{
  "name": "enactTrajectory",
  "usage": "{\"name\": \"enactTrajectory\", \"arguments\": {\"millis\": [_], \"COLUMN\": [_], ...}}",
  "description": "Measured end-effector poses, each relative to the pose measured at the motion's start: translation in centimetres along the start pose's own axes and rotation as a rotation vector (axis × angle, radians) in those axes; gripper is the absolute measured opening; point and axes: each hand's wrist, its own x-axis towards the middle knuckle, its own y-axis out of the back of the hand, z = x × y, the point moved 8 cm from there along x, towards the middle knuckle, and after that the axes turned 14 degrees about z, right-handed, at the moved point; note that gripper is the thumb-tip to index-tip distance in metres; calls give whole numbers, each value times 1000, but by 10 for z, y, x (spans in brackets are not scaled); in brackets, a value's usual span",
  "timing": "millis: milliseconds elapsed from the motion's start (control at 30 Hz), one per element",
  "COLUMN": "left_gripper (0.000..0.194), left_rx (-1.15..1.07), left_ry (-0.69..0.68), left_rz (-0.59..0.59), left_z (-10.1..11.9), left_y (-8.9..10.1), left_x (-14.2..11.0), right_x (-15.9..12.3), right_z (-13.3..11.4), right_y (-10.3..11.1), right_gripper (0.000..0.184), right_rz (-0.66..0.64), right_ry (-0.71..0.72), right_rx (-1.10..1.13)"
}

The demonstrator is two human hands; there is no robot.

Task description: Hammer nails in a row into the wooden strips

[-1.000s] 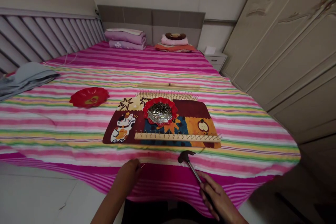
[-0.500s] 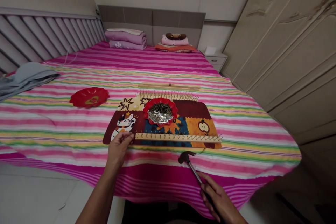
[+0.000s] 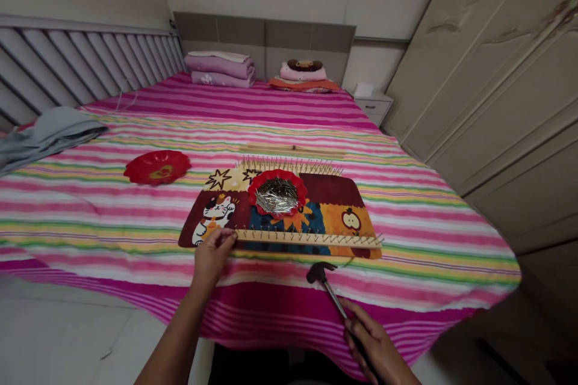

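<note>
My left hand (image 3: 214, 257) has its thumb and fingers pinched at the left end of a wooden strip (image 3: 289, 237). Several nails stand up along this strip, those at its right end leaning. Whether a nail is also between those fingertips cannot be made out. Below the strip, my right hand (image 3: 372, 340) is wrapped around the dark handle of a claw hammer (image 3: 333, 296), its head low over the bed and apart from the wood. A scalloped red dish (image 3: 253, 203) heaped with loose nails (image 3: 279, 195) sits on a patterned mat (image 3: 327, 189) behind the strip.
More nail-studded wood (image 3: 266, 165) lies at the mat's far edge, with a plain wooden strip (image 3: 271, 149) beyond it. A red plate (image 3: 158, 167) and grey clothing (image 3: 63, 126) lie to the left on the striped bed (image 3: 433, 219). Folded bedding (image 3: 221, 69) is by the headboard.
The view has shifted slightly. My left hand has moved a little to the right at the strip's end. My right hand and the hammer stay nearly still.
</note>
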Motion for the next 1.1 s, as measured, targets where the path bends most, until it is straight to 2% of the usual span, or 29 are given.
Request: {"name": "enactTrajectory", "arguments": {"millis": [167, 300, 367, 500, 567, 667, 867, 967, 1100], "left_gripper": [18, 20, 20, 18, 18, 20, 21, 21, 20], "left_rx": [36, 43, 44, 36, 27, 25, 33, 34, 13], "left_ry": [-80, -136, -144, -150, -164, -201, -211, -185, -147], "left_rz": [31, 53, 53, 41, 47, 65, 56, 61, 74], "left_z": [12, 10, 9, 10, 9, 4, -2, 4, 9], "left_y": [2, 3, 3, 2, 1, 0, -2, 0, 1], "left_x": [-9, -9, -9, -10, -10, -10, -11, -13, -14], "right_x": [-13, -31, -39, -46, -46, -42, -40, -44, -57], "right_z": [-13, -52, -79, -133, -148, -159, -170, -170, -162], "right_y": [-15, -53, -74, -116, -135, -154, -164, -160, -138], "right_gripper": [65, 69, 62, 45, 39, 38, 42, 40, 41], "right_rz": [-40, -213, -282, -327, -334, -322, -284, -303, -299], "right_ry": [16, 96, 169, 409, 496, 587, 773, 761, 716], "right_rx": [-4, -52, -89, -176, -227, -297, -414, -427, -375]}}
